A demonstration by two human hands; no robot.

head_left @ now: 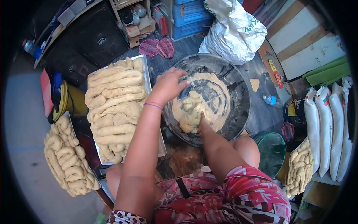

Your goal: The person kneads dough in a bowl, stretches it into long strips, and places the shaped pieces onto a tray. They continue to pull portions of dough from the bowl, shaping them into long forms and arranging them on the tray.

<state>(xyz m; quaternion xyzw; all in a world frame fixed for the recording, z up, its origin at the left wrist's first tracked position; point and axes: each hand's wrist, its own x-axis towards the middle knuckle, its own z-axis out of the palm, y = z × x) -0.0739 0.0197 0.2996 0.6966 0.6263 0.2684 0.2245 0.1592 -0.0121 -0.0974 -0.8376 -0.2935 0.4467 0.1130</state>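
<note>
A wide black basin (242, 100) holds light brown powder (220, 87) and a lump of pale dough (191, 114). My left hand (170, 85) is over the basin's left rim, its fingers apart and holding nothing. Inside the basin my right hand (203, 125) is at the dough's right side; its fingers are mostly hidden, so its grip cannot be made out. Left of the basin, a metal tray (147, 76) carries long rolls of dough (115, 100) laid side by side.
More dough rolls lie on a tray at the lower left (67, 160) and another at the lower right (299, 168). A white sack (235, 37) stands behind the basin. A green tub (270, 153), a water bottle (272, 100) and several white bags (323, 127) are on the right.
</note>
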